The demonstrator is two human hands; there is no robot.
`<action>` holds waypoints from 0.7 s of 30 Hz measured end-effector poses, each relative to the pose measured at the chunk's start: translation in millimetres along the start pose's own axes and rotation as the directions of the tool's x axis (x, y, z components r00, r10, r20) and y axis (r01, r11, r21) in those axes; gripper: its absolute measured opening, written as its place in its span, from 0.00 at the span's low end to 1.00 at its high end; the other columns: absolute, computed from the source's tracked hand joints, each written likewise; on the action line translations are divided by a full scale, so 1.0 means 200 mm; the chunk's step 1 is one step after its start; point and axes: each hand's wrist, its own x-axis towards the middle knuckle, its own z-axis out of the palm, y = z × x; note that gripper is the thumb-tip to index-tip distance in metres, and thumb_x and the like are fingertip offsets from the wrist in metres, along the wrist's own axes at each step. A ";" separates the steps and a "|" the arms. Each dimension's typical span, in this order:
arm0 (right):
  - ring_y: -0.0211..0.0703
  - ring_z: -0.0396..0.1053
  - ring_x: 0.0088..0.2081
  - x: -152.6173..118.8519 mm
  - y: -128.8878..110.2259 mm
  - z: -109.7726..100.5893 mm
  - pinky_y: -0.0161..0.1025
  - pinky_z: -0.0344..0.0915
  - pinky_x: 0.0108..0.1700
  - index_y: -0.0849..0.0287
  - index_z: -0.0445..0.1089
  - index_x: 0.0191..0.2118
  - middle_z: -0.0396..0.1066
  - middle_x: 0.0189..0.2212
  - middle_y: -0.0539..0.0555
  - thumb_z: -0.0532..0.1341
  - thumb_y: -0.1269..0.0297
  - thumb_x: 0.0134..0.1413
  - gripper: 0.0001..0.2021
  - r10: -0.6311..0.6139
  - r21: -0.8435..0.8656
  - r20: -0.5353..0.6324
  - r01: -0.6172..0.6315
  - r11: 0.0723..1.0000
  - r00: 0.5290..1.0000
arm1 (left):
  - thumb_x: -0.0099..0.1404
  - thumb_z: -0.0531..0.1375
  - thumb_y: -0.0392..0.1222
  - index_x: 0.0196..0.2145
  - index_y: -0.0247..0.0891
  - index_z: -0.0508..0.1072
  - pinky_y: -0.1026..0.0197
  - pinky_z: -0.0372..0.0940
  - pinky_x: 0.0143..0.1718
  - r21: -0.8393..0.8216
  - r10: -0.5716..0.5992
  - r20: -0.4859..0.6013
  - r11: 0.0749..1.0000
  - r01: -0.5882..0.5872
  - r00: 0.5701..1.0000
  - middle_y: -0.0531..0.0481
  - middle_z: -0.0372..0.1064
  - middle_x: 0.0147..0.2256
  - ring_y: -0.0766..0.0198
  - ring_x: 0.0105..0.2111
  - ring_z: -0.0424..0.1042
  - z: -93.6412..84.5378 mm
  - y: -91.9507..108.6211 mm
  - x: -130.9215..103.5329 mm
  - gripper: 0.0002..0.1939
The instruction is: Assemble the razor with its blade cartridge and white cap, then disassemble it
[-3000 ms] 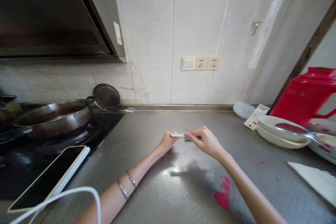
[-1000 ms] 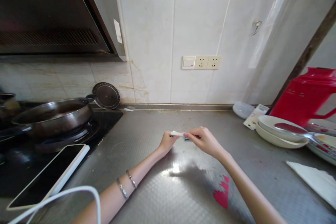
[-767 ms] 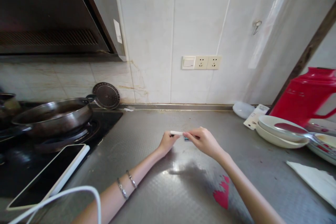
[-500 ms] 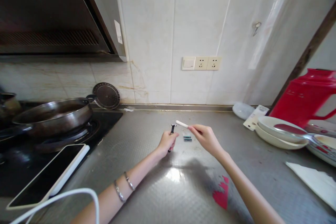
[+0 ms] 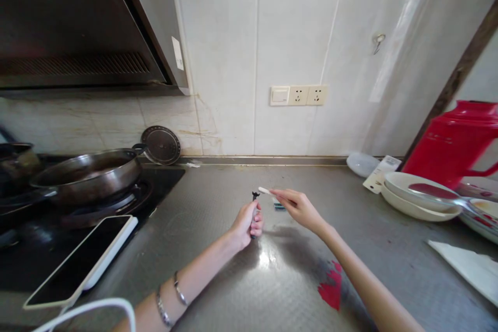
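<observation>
My left hand (image 5: 248, 223) is closed around the dark handle of a small razor (image 5: 255, 196), held upright with its narrow forked head sticking out above the fist. In my right hand (image 5: 298, 207) a slim white stick (image 5: 264, 191) is pinched between thumb and fingers. Its blunt tip points left, close beside the razor's head; whether they touch I cannot tell. Below the right fingers lie small teal-and-dark strips (image 5: 279, 207) on the counter, partly covered by the hand, looking like razor cartridges.
A metal counter (image 5: 210, 202) spreads under both arms. Left are a phone (image 5: 83, 259), a white cable (image 5: 97, 305) and a pan (image 5: 91, 174) on the stove. Stacked bowls (image 5: 420, 207), a red jug (image 5: 439, 150) and white paper (image 5: 467, 270) occupy the right.
My right hand has moved slightly left and down, bringing the white stick's tip nearer the razor's head. The razor has turned a little in my left hand. The view has shifted slightly.
</observation>
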 end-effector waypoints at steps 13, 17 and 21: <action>0.39 0.67 0.30 -0.01 0.03 0.04 0.35 0.61 0.34 0.56 0.70 0.49 0.73 0.32 0.54 0.51 0.60 0.59 0.17 0.045 0.036 0.131 -0.050 0.998 0.990 | 0.67 0.45 0.46 0.26 0.38 0.55 0.74 0.29 0.12 -0.218 -0.175 0.012 0.960 0.174 0.984 0.62 0.43 0.15 0.79 0.09 0.38 0.02 -0.05 -0.03 0.14; 0.39 0.67 0.30 -0.01 0.02 0.03 0.35 0.61 0.34 0.56 0.70 0.49 0.74 0.32 0.55 0.52 0.61 0.59 0.16 0.077 0.021 0.096 -0.079 0.997 0.992 | 0.68 0.43 0.46 0.25 0.38 0.54 0.75 0.28 0.12 -0.231 -0.200 0.025 0.952 0.201 0.979 0.62 0.43 0.14 0.79 0.09 0.38 0.02 -0.06 -0.04 0.15; 0.38 0.66 0.29 -0.01 0.01 0.03 0.33 0.60 0.32 0.58 0.70 0.49 0.74 0.32 0.55 0.52 0.60 0.59 0.17 0.035 0.086 0.142 -0.048 0.995 0.989 | 0.66 0.46 0.45 0.25 0.38 0.55 0.75 0.29 0.12 -0.231 -0.194 0.027 0.953 0.195 0.981 0.62 0.42 0.15 0.79 0.09 0.38 0.01 -0.07 -0.03 0.13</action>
